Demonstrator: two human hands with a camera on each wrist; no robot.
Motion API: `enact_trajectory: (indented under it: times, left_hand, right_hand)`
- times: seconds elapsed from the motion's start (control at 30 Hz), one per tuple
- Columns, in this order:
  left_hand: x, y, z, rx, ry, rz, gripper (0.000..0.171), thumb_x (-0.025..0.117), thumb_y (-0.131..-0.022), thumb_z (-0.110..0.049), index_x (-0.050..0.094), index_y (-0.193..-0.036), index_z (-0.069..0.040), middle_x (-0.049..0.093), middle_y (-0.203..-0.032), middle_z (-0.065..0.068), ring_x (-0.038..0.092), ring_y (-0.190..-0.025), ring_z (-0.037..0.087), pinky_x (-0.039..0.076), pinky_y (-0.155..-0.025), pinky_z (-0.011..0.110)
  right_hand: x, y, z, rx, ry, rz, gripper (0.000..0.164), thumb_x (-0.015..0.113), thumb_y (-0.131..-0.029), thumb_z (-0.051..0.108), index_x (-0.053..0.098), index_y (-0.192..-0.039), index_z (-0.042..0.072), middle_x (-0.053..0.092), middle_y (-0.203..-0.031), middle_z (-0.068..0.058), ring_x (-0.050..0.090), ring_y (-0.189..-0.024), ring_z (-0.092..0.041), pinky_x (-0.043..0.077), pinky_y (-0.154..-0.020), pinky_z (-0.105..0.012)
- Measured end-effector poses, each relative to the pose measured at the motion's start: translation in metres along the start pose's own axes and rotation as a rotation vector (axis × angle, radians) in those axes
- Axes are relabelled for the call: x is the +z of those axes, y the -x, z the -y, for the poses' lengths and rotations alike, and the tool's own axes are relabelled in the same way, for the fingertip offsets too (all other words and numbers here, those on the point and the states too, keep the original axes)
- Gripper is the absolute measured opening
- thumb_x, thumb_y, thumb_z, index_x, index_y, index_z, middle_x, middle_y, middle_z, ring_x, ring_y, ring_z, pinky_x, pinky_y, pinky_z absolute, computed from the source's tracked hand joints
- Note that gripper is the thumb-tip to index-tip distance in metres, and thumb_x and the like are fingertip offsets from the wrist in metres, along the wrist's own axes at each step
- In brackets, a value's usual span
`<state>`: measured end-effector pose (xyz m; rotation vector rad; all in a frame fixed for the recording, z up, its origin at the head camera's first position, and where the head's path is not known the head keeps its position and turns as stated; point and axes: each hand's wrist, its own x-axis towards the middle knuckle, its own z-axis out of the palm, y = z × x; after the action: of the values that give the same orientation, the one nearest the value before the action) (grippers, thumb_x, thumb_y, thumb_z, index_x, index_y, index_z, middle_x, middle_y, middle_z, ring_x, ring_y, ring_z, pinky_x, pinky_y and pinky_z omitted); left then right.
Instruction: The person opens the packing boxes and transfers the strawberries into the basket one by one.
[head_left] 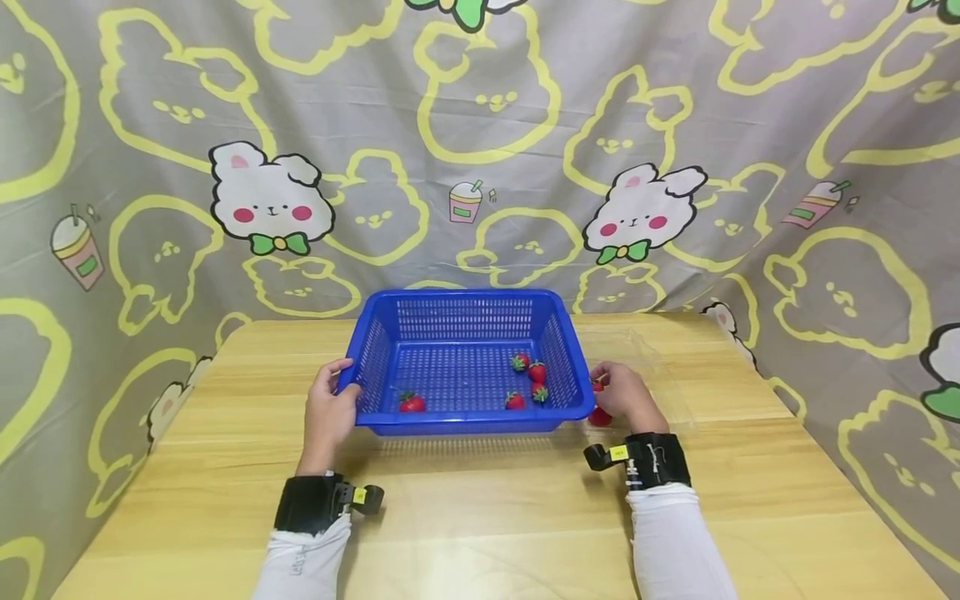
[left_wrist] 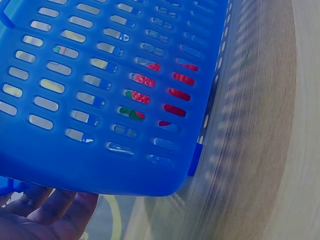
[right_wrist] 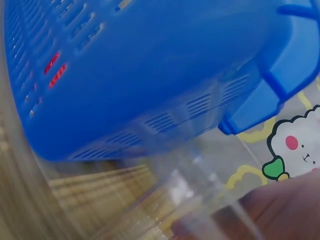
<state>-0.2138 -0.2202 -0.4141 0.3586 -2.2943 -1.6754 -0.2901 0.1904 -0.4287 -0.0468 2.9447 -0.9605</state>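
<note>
My left hand (head_left: 330,408) grips the left rim of a blue plastic basket (head_left: 465,417), fingers outside its wall in the left wrist view. Inside lie several red strawberries (head_left: 537,372) with green leaves, most of them toward the right; a single strawberry (head_left: 412,403) is near the front left. Just right of the basket, my right hand (head_left: 621,392) reaches down with bent fingers at more strawberries (head_left: 600,417), partly hidden by the hand and basket. I cannot tell whether the fingers hold one. Clear plastic (right_wrist: 180,195) shows beside the right hand in the right wrist view.
A clear plastic container (head_left: 667,367) stands on the wooden table (head_left: 480,517), right of the basket. Behind and at both sides hangs a grey curtain (head_left: 390,92) with rabbit prints, close to the table's back edge. Each wrist wears a black strap with a small camera.
</note>
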Motion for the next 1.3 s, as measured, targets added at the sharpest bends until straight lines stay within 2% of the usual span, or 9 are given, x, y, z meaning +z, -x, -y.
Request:
enact_trajectory:
  times: [0.2, 0.43, 0.67, 0.9, 1.07, 1.3]
  left_hand:
    - [-0.0003, 0.0018, -0.0014, -0.005, -0.003, 0.001, 0.04, 0.042, -0.091, -0.007, 0.041, -0.13, -0.011, 0.045, -0.129, 0.021, 0.047, -0.111, 0.037, 0.04, -0.09, 0.053]
    - [-0.0026, 0.0044, -0.0012, -0.026, -0.006, 0.0, 0.041, 0.042, -0.09, -0.007, 0.041, -0.131, -0.011, 0.043, -0.132, 0.021, 0.044, -0.115, 0.038, 0.038, -0.092, 0.054]
    - [-0.0003, 0.0008, -0.0018, -0.012, -0.017, 0.007, 0.04, 0.041, -0.09, -0.006, 0.041, -0.13, -0.01, 0.043, -0.132, 0.021, 0.045, -0.114, 0.038, 0.038, -0.091, 0.054]
    - [-0.0012, 0.0007, -0.0037, 0.001, -0.022, 0.007, 0.041, 0.042, -0.09, -0.007, 0.041, -0.131, -0.011, 0.042, -0.133, 0.021, 0.044, -0.115, 0.038, 0.037, -0.092, 0.054]
    - [-0.0017, 0.0011, -0.0026, -0.014, -0.051, 0.025, 0.042, 0.042, -0.091, -0.009, 0.039, -0.132, -0.011, 0.039, -0.136, 0.021, 0.042, -0.118, 0.039, 0.037, -0.093, 0.055]
    - [-0.0027, 0.0038, -0.0061, -0.018, -0.073, 0.027, 0.044, 0.042, -0.091, -0.01, 0.037, -0.134, -0.01, 0.035, -0.139, 0.022, 0.039, -0.12, 0.042, 0.035, -0.093, 0.056]
  right_hand:
    - [0.0025, -0.0003, -0.0033, -0.003, 0.005, -0.015, 0.025, 0.067, -0.076, 0.009, 0.059, -0.098, 0.001, 0.058, -0.093, -0.019, 0.056, -0.078, -0.03, 0.049, -0.065, -0.038]
    - [0.0074, -0.0007, -0.0092, -0.019, -0.008, -0.03, 0.02, 0.067, -0.075, 0.007, 0.06, -0.093, 0.002, 0.059, -0.089, -0.016, 0.056, -0.077, -0.029, 0.047, -0.065, -0.037]
    - [0.0042, 0.0001, -0.0078, 0.019, -0.025, -0.002, 0.02, 0.065, -0.078, 0.008, 0.056, -0.094, 0.002, 0.059, -0.09, -0.017, 0.056, -0.076, -0.028, 0.049, -0.063, -0.035]
    - [0.0014, 0.0009, -0.0086, -0.011, -0.036, -0.024, 0.018, 0.065, -0.079, 0.01, 0.057, -0.094, 0.002, 0.061, -0.091, -0.017, 0.057, -0.078, -0.028, 0.049, -0.066, -0.037]
    - [0.0013, 0.0018, -0.0094, 0.034, -0.087, -0.008, 0.02, 0.065, -0.081, 0.01, 0.056, -0.097, 0.002, 0.06, -0.095, -0.018, 0.057, -0.079, -0.027, 0.05, -0.063, -0.034]
    - [-0.0001, 0.0017, -0.008, 0.055, -0.115, -0.011, 0.021, 0.064, -0.082, 0.011, 0.055, -0.099, 0.003, 0.058, -0.098, -0.019, 0.056, -0.079, -0.028, 0.049, -0.062, -0.033]
